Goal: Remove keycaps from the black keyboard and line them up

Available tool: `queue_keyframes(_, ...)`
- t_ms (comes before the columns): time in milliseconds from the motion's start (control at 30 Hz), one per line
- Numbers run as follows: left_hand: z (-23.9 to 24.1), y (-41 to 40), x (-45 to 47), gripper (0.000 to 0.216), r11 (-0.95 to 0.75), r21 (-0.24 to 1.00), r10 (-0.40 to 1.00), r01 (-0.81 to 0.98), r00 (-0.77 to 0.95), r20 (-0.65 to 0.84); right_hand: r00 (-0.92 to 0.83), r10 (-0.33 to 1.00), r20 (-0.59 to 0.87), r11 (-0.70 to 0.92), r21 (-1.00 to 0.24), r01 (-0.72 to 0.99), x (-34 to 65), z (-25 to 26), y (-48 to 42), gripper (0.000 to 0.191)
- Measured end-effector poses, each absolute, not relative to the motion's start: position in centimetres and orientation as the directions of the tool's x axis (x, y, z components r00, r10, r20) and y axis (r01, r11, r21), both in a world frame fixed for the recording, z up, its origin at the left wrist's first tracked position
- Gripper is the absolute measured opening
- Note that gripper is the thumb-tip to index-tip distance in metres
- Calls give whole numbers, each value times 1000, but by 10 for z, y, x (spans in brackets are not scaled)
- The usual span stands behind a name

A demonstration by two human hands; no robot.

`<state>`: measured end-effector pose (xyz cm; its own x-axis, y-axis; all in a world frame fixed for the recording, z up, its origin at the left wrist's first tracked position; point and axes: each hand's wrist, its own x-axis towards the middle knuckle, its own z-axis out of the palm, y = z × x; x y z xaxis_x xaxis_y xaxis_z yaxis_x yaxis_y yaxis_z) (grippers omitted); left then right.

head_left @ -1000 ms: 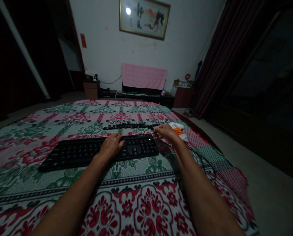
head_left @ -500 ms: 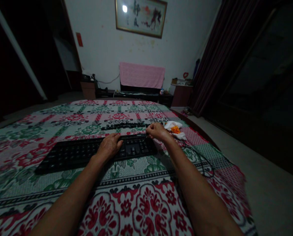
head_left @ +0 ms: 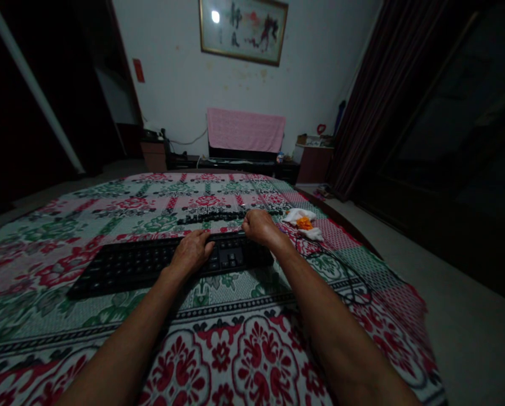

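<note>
A black computer keyboard (head_left: 134, 262) lies at a slant across the patterned tablecloth. My left hand (head_left: 192, 252) rests over its middle, fingers curled on the far edge and thumb on the near side, gripping it. Above the keyboard's right end, over the number pad's far edge, my right hand (head_left: 260, 226) is closed in a pinch; whatever its fingertips hold is hidden. Behind the keyboard stretches a row of small loose black pieces, which look like keycaps (head_left: 212, 216). My right hand partly covers the right end of that row.
A white cloth (head_left: 298, 215) with an orange patch (head_left: 304, 223) lies right of my right hand. A black cable (head_left: 341, 262) loops over the tablecloth (head_left: 260, 361) nearby. At the far wall, a pink towel (head_left: 246, 129) covers a screen on a low cabinet.
My right hand has shifted a little left along the keyboard's far edge, still pinched. My left hand keeps its hold on the keyboard. The view has moved slightly.
</note>
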<state>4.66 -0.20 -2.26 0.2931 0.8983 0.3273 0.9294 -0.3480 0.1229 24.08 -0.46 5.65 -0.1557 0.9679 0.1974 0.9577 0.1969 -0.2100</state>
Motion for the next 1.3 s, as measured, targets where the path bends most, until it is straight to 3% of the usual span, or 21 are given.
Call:
queue_keyframes(133, -22, -3, 46, 37, -351, 136, 899, 927, 292, 327, -152, 962, 228, 208, -245, 947, 241, 62, -12, 15)
queue_keyframes(267, -22, -3, 47, 38, -357, 131, 899, 925, 303, 316, -109, 905, 411, 233, -267, 935, 242, 93, -16, 14)
queue_keyframes(367, -23, -3, 46, 40, -342, 137, 905, 930, 287, 313, -134, 888, 439, 276, -276, 921, 247, 114, -9, 14)
queue_keyframes(533, -21, -4, 47, 33, -355, 149, 898, 923, 292, 329, -54, 933, 355, 236, -492, 838, 260, 89, 2, 20)
queue_keyframes(667, -18, -6, 53, 32, -446, 197, 832, 873, 323, 451, 9, 965, 261, 179, -689, 702, 262, 55, 8, 20)
queue_keyframes(800, -14, -10, 65, 42, -592, 361, 771, 720, 377, 513, -5, 981, 192, 159, -800, 579, 256, 50, 9, 18)
queue_keyframes(900, -12, -12, 72, 36, -620, 492, 771, 610, 362, 524, -41, 987, 154, 154, -854, 496, 250, 53, 7, 17)
queue_keyframes(1067, -14, -13, 73, 31, -626, 532, 771, 570, 350, 532, -67, 988, 141, 156, -857, 492, 241, 52, 1, 17)
queue_keyframes(1300, -12, -13, 72, 27, -552, 394, 805, 734, 348, 480, -47, 967, 252, 234, -790, 567, 235, 45, 1, 20)
